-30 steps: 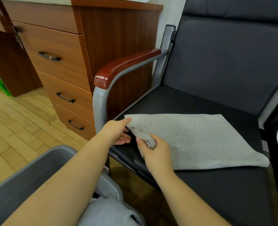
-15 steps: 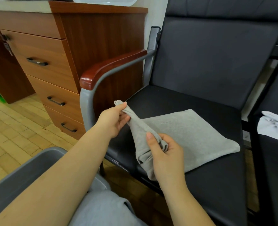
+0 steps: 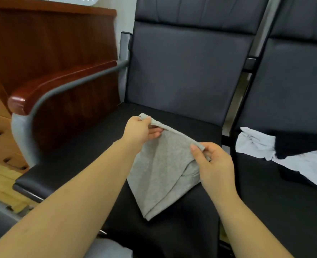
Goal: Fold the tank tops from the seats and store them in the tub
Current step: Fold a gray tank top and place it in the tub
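Head view: my left hand (image 3: 139,131) & right hand (image 3: 212,162) each pinch the top edge of the grey tank top (image 3: 161,175), lifted over the seat (image 3: 98,146), bottom resting on it. Keep the edge taut, corners level, then fold.

Grey tank top (image 3: 161,164), black seat (image 3: 98,146), white cloth (image 3: 254,142), reddish-brown armrest (image 3: 61,82)

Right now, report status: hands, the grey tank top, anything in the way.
Left hand and right hand both pinch the grey tank top by its upper edge. Lower end on the seat. White garment and black garment wait next seat over.
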The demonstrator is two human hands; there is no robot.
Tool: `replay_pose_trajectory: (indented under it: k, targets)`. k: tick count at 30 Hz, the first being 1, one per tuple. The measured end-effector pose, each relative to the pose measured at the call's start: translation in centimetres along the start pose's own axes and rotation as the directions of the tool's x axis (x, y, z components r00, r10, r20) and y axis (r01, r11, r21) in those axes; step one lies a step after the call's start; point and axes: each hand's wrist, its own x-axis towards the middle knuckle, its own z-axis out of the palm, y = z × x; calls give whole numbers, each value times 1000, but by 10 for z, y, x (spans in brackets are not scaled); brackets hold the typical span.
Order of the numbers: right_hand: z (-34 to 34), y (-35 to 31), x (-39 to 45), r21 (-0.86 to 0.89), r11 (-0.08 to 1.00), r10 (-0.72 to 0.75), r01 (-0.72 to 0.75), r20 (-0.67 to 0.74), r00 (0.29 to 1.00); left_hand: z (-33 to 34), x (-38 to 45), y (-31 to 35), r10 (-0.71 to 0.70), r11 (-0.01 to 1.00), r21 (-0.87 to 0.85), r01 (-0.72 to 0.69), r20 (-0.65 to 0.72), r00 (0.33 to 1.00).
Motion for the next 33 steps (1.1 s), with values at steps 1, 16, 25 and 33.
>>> replay_pose_trajectory:
  k: [1,16,25,33]
  targets:
    - [-6,8,8,-34,999,15,-15,-2,1000,10,6,-3,-4,999,46,4,8,1000]
    - [-12,76,64,-625,780,180,-21,192,965,34,27,-42,68,416,842,-344,348,935]
    - [-16,43,50,-708,683,524,-179,305,796,-2,-41,-59,-92,-90,894,-439,432,897]
    - [-45,12,-10,-585,609,781,-536,558,278,-45,-68,-41,-364,234,890,-392,454,813]
